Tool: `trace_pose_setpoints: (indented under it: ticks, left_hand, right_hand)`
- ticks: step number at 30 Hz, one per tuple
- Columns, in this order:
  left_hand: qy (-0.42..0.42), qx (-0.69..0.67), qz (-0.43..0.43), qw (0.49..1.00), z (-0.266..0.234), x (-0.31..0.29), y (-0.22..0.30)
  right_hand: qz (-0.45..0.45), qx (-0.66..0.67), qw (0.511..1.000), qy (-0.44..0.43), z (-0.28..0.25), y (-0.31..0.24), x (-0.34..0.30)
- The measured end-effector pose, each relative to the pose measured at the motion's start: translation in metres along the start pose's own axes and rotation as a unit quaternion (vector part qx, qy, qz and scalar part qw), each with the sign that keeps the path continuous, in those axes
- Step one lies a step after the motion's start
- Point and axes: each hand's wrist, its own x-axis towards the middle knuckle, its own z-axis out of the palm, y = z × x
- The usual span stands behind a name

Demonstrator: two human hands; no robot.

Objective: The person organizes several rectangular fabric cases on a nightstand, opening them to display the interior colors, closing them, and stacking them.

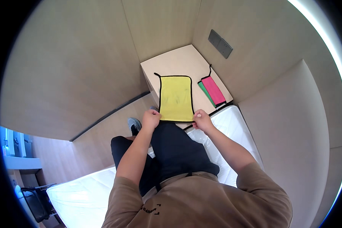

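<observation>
A yellow cloth (176, 98) with black edging and a small black hanging loop at its far left corner is spread flat. Most of it rests on a pale wooden bedside table (171, 60); its near edge comes toward my lap. My left hand (152, 119) pinches the near left corner. At the near right corner, my right hand (203, 120) is closed on the same cloth. Some dark smudges mark the yellow surface. Farther right on the table lie a folded pink cloth (213, 90) and a green cloth (206, 93) partly under it, both edged in black.
I sit on a mattress (85, 197) in shiny clear wrapping. Wood panels rise behind the table, with a grey socket plate (220, 43) on the right one. A padded headboard (288, 125) stands at the right. A black bag (36, 203) is at the lower left.
</observation>
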Motion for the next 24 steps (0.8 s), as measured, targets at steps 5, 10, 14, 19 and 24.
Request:
trace_pose_setpoints:
  ticks: [5,10,14,19,24]
  left_hand:
    - [-0.064,-0.050,-0.076,0.994,-0.018,-0.029,0.020]
    - [-0.185,-0.056,-0.017,0.981,-0.035,-0.043,0.026]
    - [-0.209,-0.011,0.066,0.975,-0.035,-0.040,0.011]
    - [-0.230,0.053,0.110,0.966,-0.038,-0.048,0.012]
    - [-0.225,0.053,0.162,0.959,-0.040,-0.038,0.011]
  right_hand:
    - [0.066,0.024,0.994,-0.087,-0.015,0.011,-0.030]
    - [-0.005,0.022,0.994,-0.108,-0.024,0.026,-0.035]
    - [-0.126,-0.040,0.986,-0.100,-0.022,0.039,-0.022]
    - [-0.069,0.020,0.997,-0.034,-0.014,0.028,-0.025]
    - [-0.297,-0.148,0.942,0.039,-0.023,0.037,-0.002]
